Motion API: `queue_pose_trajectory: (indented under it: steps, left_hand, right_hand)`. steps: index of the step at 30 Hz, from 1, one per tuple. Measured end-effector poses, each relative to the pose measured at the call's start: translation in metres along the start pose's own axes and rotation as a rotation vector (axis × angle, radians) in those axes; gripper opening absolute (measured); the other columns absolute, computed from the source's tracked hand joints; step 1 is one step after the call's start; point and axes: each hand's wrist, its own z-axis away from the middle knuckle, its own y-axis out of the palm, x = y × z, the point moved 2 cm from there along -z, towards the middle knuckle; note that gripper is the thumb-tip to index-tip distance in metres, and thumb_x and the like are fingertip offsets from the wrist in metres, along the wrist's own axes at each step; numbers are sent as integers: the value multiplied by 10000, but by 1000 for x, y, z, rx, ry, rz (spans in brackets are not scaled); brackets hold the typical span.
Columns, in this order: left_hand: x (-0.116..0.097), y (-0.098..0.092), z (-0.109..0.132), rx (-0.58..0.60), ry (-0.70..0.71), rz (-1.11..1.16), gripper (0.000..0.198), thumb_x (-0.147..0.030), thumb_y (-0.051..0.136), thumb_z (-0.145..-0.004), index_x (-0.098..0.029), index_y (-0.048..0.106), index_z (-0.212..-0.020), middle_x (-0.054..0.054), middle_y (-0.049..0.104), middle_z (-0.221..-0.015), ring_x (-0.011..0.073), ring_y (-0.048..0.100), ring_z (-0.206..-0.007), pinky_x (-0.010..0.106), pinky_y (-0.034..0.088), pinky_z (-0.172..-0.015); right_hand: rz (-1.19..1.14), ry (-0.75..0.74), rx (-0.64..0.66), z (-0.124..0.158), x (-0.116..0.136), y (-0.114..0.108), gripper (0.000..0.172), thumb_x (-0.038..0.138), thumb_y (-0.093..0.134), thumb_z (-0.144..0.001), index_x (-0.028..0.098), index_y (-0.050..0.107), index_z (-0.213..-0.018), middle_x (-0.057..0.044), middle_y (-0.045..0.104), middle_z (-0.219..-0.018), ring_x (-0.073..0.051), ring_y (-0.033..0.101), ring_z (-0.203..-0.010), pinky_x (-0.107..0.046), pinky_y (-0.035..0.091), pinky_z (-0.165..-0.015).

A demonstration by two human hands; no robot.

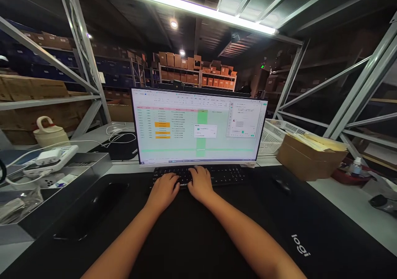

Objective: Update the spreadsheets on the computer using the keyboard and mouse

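My left hand point(164, 189) and my right hand point(200, 182) rest side by side on a black keyboard point(226, 174), fingers spread over the keys and holding nothing. Both forearms lie on a large black desk mat point(297, 233). Right behind the keyboard stands a wide monitor point(198, 126) with a spreadsheet, orange and green cells and a small dialog box on it. A black mouse point(281, 183) sits on the mat to the right of the keyboard, away from my right hand.
A metal tray point(89, 163) with a white device point(52, 157) and cables stands at left. A cardboard box point(307, 155) and a white basket point(273, 136) sit at right. Steel shelving with boxes surrounds the desk.
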Motion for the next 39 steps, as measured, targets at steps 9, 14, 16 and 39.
queue_pose_trajectory:
  steps: [9,14,16,39]
  left_hand:
    - [22,-19,4,-67,-281,-37,491,-26,367,-806,-205,726,-1089,66,684,-1238,208,600,-1170,351,486,-1025]
    - [28,-25,9,-129,-472,-123,476,-69,370,-846,-179,713,-1158,148,624,-1307,308,567,-1199,470,489,-992]
    - [26,-25,9,-131,-486,-131,471,-71,381,-846,-195,718,-1151,153,602,-1333,309,552,-1221,477,472,-1015]
    - [5,-28,4,-35,-197,-130,357,-92,441,-780,-211,771,-846,100,638,-1305,293,531,-1259,447,449,-1056]
  right_hand:
    - [31,2,62,4,1,-2,448,360,413,-949,173,602,-1310,-126,573,-1406,-273,476,-1326,-427,329,-1131]
    - [31,-14,57,3,-1,0,419,309,389,-951,191,616,-1282,-111,605,-1353,-243,508,-1281,-401,350,-1099]
    - [29,-11,50,2,-2,1,415,278,389,-944,195,614,-1283,-109,610,-1344,-227,515,-1269,-388,354,-1090]
    - [7,0,20,1,-3,2,384,286,427,-929,198,634,-1240,-101,631,-1288,-232,540,-1207,-380,384,-1039]
